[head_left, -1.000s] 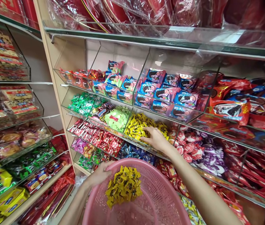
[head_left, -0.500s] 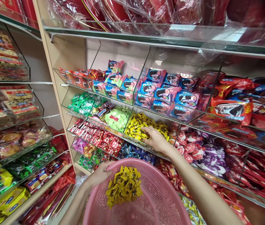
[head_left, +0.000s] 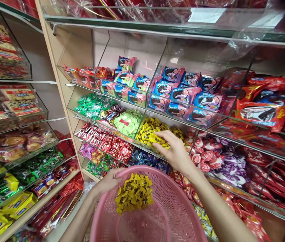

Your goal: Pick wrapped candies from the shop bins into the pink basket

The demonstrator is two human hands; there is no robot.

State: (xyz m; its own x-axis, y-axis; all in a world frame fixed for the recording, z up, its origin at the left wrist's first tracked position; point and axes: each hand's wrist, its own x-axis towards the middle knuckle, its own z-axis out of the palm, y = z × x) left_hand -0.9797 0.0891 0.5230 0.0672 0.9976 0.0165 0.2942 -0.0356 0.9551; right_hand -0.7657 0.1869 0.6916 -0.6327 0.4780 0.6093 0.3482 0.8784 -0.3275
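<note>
My left hand point(head_left: 109, 180) is closed round the left rim of a pink plastic basket point(head_left: 182, 201), with its thumb inside the rim. In the basket lies a heap of yellow wrapped candies point(head_left: 134, 193). My right hand point(head_left: 174, 148) is over a clear shelf compartment of the same yellow candies point(head_left: 148, 131). Its thumb and fingers are apart, the fingertips just above or touching the candies. Yellow wrappers show between thumb and fingers, and nothing is plainly gripped.
Clear slanted bins hold pale green candies point(head_left: 128, 122), red-and-white candies point(head_left: 203, 153) and purple candies point(head_left: 230, 164) beside the yellow ones. Above, a transparent bin front runs below packaged cookies point(head_left: 162, 89). A wooden upright point(head_left: 56, 77) and another snack rack stand left.
My right hand has risen slightly at the yellow candy compartment, with thumb and fingers wider apart. The left hand still grips the basket. The view has shifted a little.
</note>
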